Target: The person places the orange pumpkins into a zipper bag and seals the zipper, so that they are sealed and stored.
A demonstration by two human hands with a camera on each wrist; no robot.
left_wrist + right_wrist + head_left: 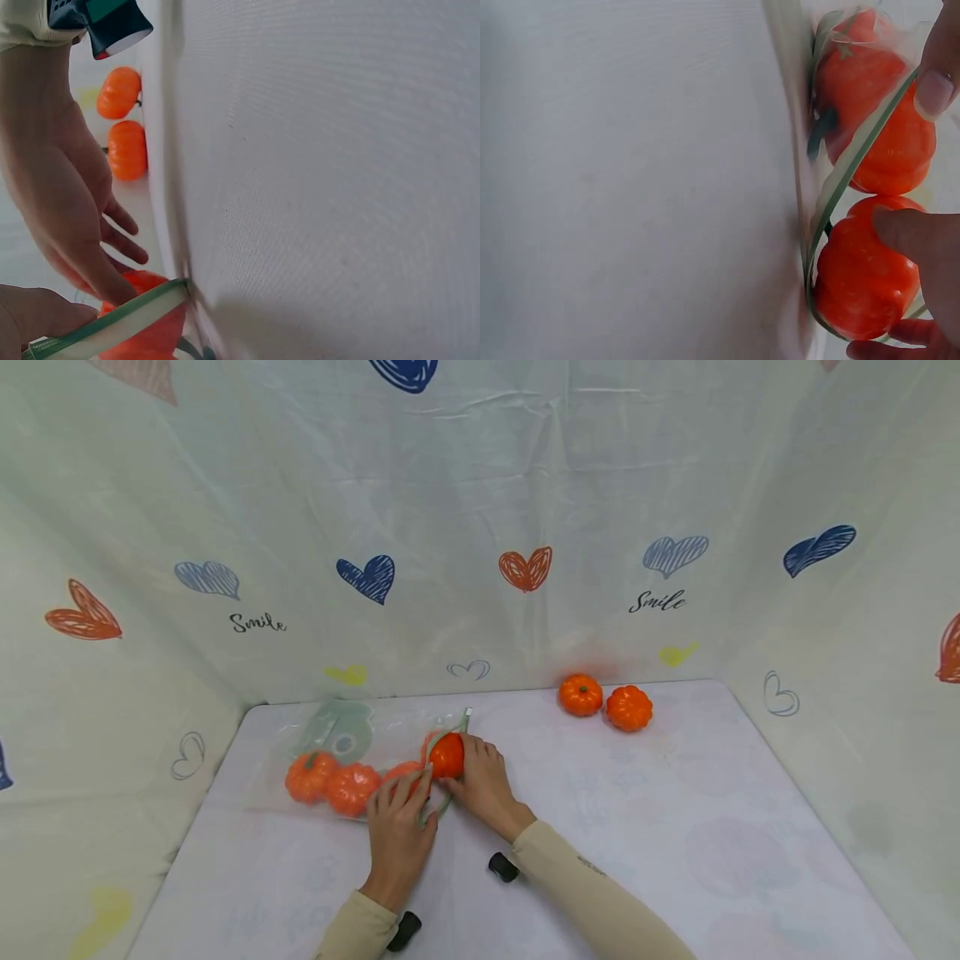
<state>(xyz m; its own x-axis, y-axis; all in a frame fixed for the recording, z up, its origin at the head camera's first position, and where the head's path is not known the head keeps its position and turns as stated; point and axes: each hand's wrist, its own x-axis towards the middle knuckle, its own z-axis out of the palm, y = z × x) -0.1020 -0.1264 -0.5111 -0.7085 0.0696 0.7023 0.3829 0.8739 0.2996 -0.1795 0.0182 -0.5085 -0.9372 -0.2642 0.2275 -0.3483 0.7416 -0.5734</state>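
A: What does this step call for?

B: Mostly a steady bag [397,731], I'd say. The left hand [401,827] should hold the rim [845,176] wide, so it doesn't snag on the pumpkin [447,756] or fold beneath it.

A: And the right hand [489,777]?

B: Slow and low is best: guide the pumpkin along the counter [637,827] without a hard squeeze, since it looks smooth and could roll. Mind the stem [828,228] too; it sits close to the rim and might catch.

A: Where is the pumpkin, relative to the fingers?

B: At the mouth of the bag, between the right thumb and fingers. The rim curves past it, and part of it seems to show pale through the bag.

A: So the right fingers curl round it?

B: Yes, thumb on one side, fingertips on the other. The left fingers pinch the rim just beside it, though that grip is partly hidden.

A: And the others?

B: The bagged pumpkins [352,789] lie left of the held one; the loose pumpkins [581,695] rest near the far edge, well apart from both hands.
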